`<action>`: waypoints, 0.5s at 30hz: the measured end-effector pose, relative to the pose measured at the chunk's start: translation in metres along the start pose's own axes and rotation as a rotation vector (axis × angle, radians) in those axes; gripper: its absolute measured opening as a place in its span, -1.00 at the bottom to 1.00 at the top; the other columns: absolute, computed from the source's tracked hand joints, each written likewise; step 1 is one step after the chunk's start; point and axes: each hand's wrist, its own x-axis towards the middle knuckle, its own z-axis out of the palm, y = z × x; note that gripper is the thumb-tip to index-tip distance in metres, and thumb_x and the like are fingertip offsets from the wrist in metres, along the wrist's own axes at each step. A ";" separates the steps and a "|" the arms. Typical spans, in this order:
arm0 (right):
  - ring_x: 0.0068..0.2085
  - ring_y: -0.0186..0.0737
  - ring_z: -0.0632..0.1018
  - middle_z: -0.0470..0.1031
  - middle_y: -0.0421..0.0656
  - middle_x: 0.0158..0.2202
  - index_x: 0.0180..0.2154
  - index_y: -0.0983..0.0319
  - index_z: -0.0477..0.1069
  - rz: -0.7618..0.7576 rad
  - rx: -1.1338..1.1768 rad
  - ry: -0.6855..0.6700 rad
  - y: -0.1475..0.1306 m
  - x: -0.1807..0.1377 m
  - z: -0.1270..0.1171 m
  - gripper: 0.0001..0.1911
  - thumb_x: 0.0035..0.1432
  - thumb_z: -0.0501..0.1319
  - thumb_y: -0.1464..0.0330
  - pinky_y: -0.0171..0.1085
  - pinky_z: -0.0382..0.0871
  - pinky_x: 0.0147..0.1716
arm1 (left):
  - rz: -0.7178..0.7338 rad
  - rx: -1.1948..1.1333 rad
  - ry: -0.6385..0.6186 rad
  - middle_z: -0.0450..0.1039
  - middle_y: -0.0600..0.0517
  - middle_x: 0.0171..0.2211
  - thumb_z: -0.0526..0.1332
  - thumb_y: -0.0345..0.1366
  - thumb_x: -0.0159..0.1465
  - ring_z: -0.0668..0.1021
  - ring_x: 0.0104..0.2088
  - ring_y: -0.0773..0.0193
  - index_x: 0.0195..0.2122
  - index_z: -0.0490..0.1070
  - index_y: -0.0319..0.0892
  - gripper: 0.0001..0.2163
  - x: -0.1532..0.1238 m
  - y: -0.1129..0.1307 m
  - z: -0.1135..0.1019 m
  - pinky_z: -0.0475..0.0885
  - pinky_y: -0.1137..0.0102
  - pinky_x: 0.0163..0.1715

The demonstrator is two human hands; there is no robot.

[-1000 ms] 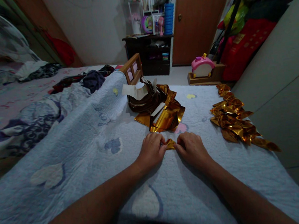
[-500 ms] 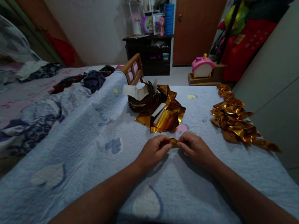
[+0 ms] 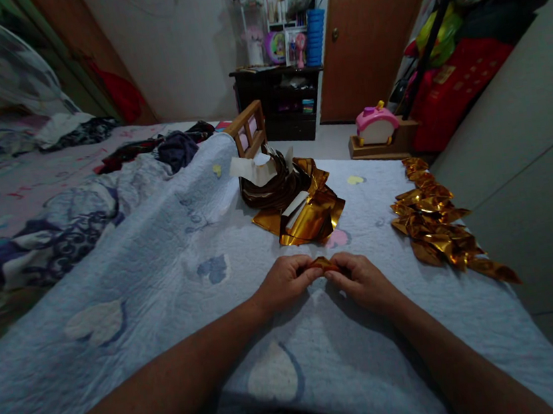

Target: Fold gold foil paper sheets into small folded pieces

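Note:
Between my two hands is a small folded piece of gold foil paper (image 3: 322, 264), just above the quilt. My left hand (image 3: 286, 283) pinches its left end between thumb and fingers. Its right end is pinched by my right hand (image 3: 362, 278). The fingers hide much of the piece. Beyond the hands lie loose gold foil sheets (image 3: 311, 219), some creased, against a dark coiled stack of paper (image 3: 270, 184) with white flaps on top. Along the right side of the bed runs a row of folded gold foil pieces (image 3: 439, 220).
A pale blue quilt (image 3: 166, 294) with heart patterns covers the bed. Crumpled clothes and bedding (image 3: 85, 207) lie to the left. A wooden bed rail (image 3: 249, 126) stands at the far end, a pale cabinet (image 3: 542, 201) at the right. A pink toy case (image 3: 376, 125) sits beyond the bed.
The foil piece between my fingers has bent into a raised peak in the middle, and more of it shows. Both hands stay nearly in place. The whole view has shifted slightly.

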 end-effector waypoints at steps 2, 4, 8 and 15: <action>-0.47 -0.29 0.32 0.27 -0.26 -0.53 -0.48 0.19 0.28 0.014 0.038 -0.010 0.000 0.000 -0.001 -0.79 0.20 0.10 0.30 -0.31 0.17 -0.46 | 0.001 0.016 -0.012 0.33 0.10 -0.51 0.21 -0.14 0.30 0.35 -0.47 0.35 -0.37 0.50 -0.25 -0.74 0.000 0.001 -0.001 0.21 0.45 -0.46; -0.48 -0.30 0.31 0.26 -0.27 -0.53 -0.48 0.19 0.28 0.026 0.075 -0.011 0.001 0.000 -0.002 -0.78 0.20 0.10 0.28 -0.31 0.17 -0.46 | 0.001 0.047 -0.009 0.28 0.12 -0.52 0.23 -0.12 0.28 0.32 -0.49 0.37 -0.38 0.47 -0.24 -0.74 0.000 0.003 -0.002 0.17 0.46 -0.49; -0.50 -0.32 0.26 0.21 -0.28 -0.55 -0.49 0.19 0.27 0.042 0.108 -0.011 0.003 -0.001 -0.003 -0.77 0.18 0.11 0.26 -0.32 0.14 -0.49 | -0.006 0.048 -0.011 0.22 0.14 -0.55 0.23 -0.12 0.27 0.28 -0.51 0.38 -0.42 0.45 -0.25 -0.72 -0.001 0.001 -0.003 0.12 0.46 -0.51; -0.48 -0.32 0.30 0.27 -0.26 -0.52 -0.40 0.23 0.38 0.051 0.186 -0.060 0.002 0.001 0.001 -0.78 0.15 0.16 0.21 -0.33 0.16 -0.50 | -0.012 -0.081 -0.074 0.25 0.12 -0.53 0.24 -0.10 0.26 0.29 -0.48 0.38 -0.40 0.44 -0.27 -0.71 0.001 -0.008 -0.002 0.13 0.46 -0.48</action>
